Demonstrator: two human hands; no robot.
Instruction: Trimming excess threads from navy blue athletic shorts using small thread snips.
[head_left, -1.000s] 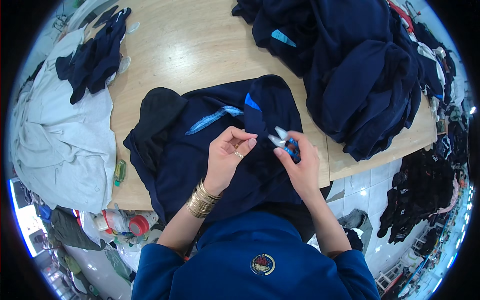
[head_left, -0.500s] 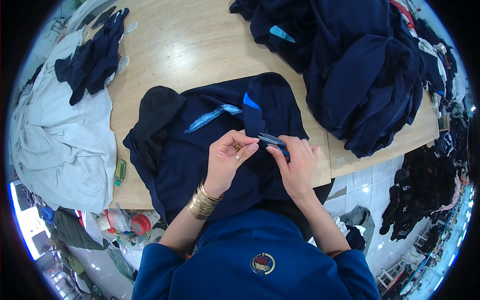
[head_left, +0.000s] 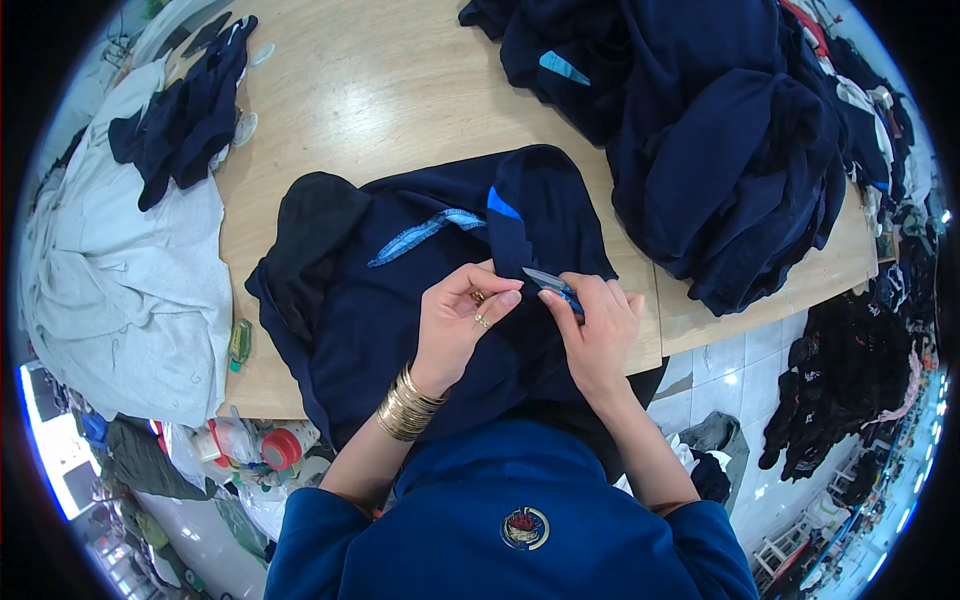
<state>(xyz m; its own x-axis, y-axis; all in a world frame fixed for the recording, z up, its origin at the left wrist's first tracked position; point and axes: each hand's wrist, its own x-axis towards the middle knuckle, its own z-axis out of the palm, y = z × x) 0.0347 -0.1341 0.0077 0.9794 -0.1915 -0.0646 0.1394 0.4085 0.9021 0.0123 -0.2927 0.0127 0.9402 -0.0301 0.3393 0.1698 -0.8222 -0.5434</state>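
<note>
A dark navy garment (head_left: pixel 410 320) lies spread before me, with a bright blue patch (head_left: pixel 504 204) and a light blue overlocked strip (head_left: pixel 428 235) on it. My left hand (head_left: pixel 462 312), with rings and gold bangles, pinches at the end of a navy fabric band (head_left: pixel 509 240); whether a thread is between the fingertips is too small to see. In my right hand (head_left: pixel 603 325) is a pair of thread snips (head_left: pixel 552 283) with blue handles. Their blades look nearly together and point left toward the band, just above the left fingertips.
A large heap of navy garments (head_left: pixel 720 170) covers the table's right side. Pale grey fabric (head_left: pixel 130 270) hangs over the left edge, with a small navy piece (head_left: pixel 190 125) on top. A green and yellow small item (head_left: pixel 240 345) lies near it on the wooden table (head_left: pixel 350 90).
The snips' blades, apart before, have come closer together. Both hands have shifted very slightly to the right. The garment has hardly moved.
</note>
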